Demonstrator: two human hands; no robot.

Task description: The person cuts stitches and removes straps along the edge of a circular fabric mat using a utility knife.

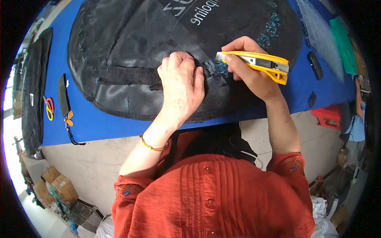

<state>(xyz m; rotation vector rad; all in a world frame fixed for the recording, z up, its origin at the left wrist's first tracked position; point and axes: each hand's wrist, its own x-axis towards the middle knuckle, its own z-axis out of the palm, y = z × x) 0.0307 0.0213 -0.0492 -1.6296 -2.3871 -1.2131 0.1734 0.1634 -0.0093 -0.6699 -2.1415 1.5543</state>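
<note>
Our right hand (254,75) grips a yellow box cutter (266,63), its tip by blue threads (222,68) on a black mesh cover (139,47). Our left hand (180,85) sits on the cover, fingers curled; we can't tell if it pinches the cloth. The cover lies on the blue surface (107,127), with scissors (49,109) off to the left. Past that we see pale floor (91,166) and cardboard boxes (63,188). The cover's top is cut off.

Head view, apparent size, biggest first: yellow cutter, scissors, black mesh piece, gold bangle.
1. Black mesh piece, by far, though it runs out of frame at the top
2. Yellow cutter
Not ranked: scissors and gold bangle. Both look small and too close to call; the wrist hides part of the bangle.
</note>
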